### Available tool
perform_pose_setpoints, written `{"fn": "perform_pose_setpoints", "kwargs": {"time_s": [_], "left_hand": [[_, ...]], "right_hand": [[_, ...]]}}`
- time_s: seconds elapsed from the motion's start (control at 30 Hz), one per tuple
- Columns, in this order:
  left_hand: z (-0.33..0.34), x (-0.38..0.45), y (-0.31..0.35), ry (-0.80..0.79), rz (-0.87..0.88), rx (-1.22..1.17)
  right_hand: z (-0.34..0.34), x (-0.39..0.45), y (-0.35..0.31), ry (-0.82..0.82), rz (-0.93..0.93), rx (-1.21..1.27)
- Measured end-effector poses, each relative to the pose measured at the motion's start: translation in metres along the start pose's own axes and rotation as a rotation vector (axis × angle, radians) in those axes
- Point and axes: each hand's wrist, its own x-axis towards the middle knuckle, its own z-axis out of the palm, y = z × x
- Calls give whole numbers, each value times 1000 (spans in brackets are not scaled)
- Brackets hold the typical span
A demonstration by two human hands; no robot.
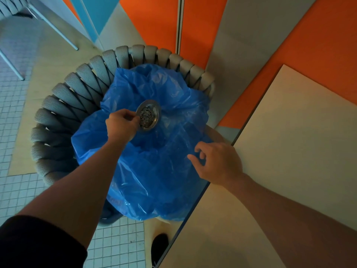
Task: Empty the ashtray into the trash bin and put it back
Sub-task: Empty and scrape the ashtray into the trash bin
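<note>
Fingers (pixel 133 118) of the left hand (pixel 120 125) pinch the ashtray (pixel 148 115) over the blue bag (pixel 154 171), ash not dumped yet. Right hand (pixel 218 163), loosely curled and holding nothing, hovers near the bag's right edge. Putting it back comes later, I'd guess.

Floor (pixel 17 120): small pale square tiles are seen at left and bottom, bordered by a beige strip.
On the floor: a woven grey chair (pixel 63 105) is stood near the wall; a second chair's metal legs (pixel 11 62) are set at upper left.
Chair seat: covered by a crumpled blue plastic bag (pixel 154 171).
Table (pixel 289 151): a cream top is seen at right, just beside the chair.
</note>
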Motion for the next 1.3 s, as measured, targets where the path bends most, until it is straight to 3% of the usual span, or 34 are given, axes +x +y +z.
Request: {"fn": "perform_pose_setpoints", "kwargs": {"time_s": [0.7, 0.97, 1.13, 1.3], "left_hand": [[12, -9, 2, 40, 374, 262], [14, -14, -1, 51, 427, 298], [12, -15, 3, 104, 575, 348], [14, -18, 2, -2, 656, 445]], "right_hand": [[-2, 0, -2, 8, 21, 14], [-3, -1, -3, 2, 27, 12], [-2, 0, -2, 12, 20, 21], [-3, 0, -2, 20, 15, 28]]}}
